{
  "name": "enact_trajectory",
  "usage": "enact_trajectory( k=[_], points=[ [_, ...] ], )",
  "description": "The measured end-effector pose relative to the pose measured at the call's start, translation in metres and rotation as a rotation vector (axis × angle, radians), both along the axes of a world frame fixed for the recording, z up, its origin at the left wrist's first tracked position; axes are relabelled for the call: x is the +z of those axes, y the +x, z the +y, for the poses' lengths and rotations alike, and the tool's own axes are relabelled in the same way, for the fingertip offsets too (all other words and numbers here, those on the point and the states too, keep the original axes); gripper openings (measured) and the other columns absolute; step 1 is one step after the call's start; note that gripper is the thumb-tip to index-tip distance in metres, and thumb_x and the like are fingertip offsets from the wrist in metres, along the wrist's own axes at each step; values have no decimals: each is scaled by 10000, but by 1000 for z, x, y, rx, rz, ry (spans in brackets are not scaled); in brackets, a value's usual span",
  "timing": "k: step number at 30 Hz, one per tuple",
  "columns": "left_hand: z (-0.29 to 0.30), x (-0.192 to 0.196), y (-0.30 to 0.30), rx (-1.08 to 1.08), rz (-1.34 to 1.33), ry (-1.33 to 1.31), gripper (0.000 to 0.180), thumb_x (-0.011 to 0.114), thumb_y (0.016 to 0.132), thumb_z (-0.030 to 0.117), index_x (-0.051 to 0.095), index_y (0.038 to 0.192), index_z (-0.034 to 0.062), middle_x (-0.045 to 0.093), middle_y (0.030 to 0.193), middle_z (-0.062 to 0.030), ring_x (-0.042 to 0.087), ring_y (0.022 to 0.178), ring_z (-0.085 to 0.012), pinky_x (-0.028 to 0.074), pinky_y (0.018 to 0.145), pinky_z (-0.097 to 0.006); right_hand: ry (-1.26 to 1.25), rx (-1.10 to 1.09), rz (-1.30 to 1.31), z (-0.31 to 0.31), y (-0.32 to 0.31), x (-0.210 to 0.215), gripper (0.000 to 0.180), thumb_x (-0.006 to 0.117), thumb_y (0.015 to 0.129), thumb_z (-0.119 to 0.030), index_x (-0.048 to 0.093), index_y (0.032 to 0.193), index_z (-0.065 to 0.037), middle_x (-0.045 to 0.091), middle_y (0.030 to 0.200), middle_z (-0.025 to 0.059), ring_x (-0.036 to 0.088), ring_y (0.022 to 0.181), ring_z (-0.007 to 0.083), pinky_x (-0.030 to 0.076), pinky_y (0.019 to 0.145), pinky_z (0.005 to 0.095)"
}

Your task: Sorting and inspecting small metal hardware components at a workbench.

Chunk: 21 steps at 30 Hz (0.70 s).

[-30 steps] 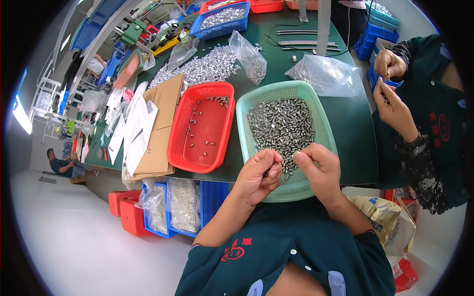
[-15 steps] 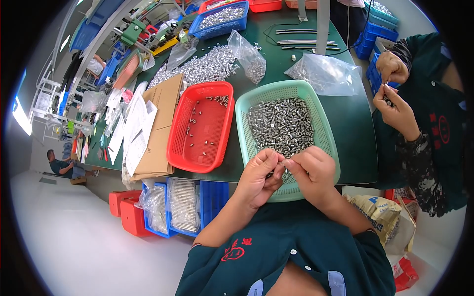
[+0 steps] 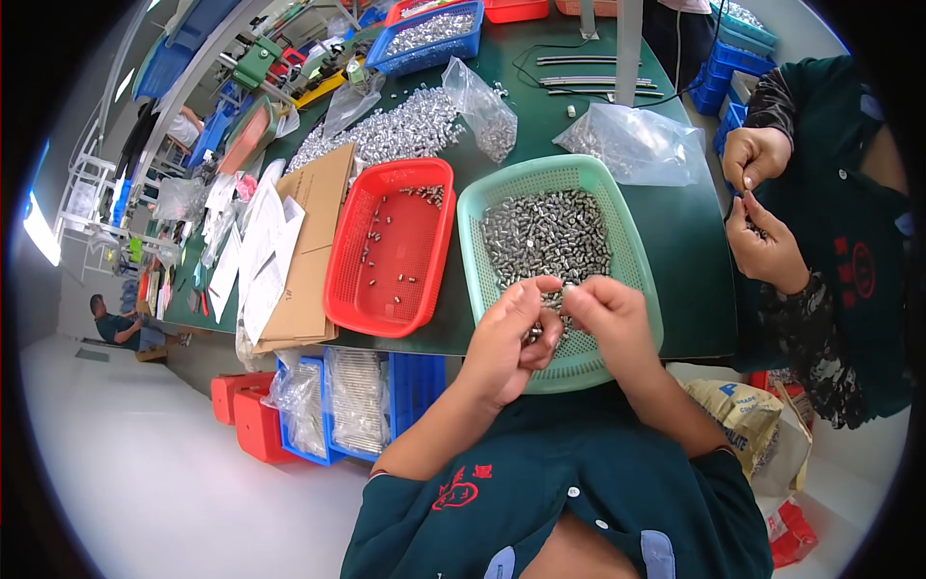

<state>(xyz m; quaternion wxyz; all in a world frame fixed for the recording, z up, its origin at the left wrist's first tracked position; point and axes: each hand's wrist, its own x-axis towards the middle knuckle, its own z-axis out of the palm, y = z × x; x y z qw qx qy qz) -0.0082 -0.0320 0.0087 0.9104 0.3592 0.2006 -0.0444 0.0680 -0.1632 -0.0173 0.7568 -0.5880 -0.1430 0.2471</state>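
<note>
A light green plastic basket (image 3: 635, 236) stands in front of me, with a heap of small silvery metal cylinders (image 3: 545, 232) in it. Over its near end my left hand (image 3: 511, 333) is closed, curled around several of these small metal cylinders, which peek out between the fingers. Just to its right, my right hand (image 3: 617, 323) is closed in a pinch, its fingertips close to the left thumb; what they hold, if anything, is too small to make out. Left of the green basket sits a red basket (image 3: 386, 275) with scattered metal cylinders inside.
Cardboard (image 3: 307, 261) and papers lie left of the red basket. Behind are a pile of shiny metal parts (image 3: 400, 125), plastic bags (image 3: 637, 145) and a blue basket (image 3: 429, 60). At the right, a co-worker's hands (image 3: 762, 207) hold small parts. Blue crates (image 3: 420, 386) stand below the table edge.
My hands have moved slightly apart at the fingertips, with the right hand shifted a little. The co-worker's hands have come lower and closer together.
</note>
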Motion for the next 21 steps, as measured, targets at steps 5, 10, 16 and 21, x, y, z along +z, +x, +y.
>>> enact_trajectory(
  k=[5,10,16,21],
  points=[
    [16,-30,4,233,170,-234,207,479,926,128,490,1071,-20,556,890,-111,554,765,-170,510,693,-299,157,77,344,-7,7,-1,222,579,893,-196,601,727,-49,550,633,-22,438,547,28,333,505,187],
    [9,-18,1,202,214,-177,166,428,927,79,499,1055,1,563,872,-93,556,755,-187,501,666,-304,36,-2,116,-8,4,-2,209,598,879,-170,599,720,-34,547,635,-23,441,554,30,334,506,189],
    [12,-12,-4,-17,-32,-157,245,387,963,181,497,1125,34,523,742,-48,411,542,-103,308,469,-202,-197,-163,-524,-11,2,9,179,666,796,-96,566,666,-24,506,576,8,460,514,126,350,472,272],
    [12,-16,-9,-5,-36,-132,198,407,962,216,493,1044,58,508,690,-39,339,483,-89,269,445,-210,-519,-244,-1186,-12,-1,28,169,700,720,-79,559,638,-35,463,557,71,466,513,241,352,464,338]
  ],
)
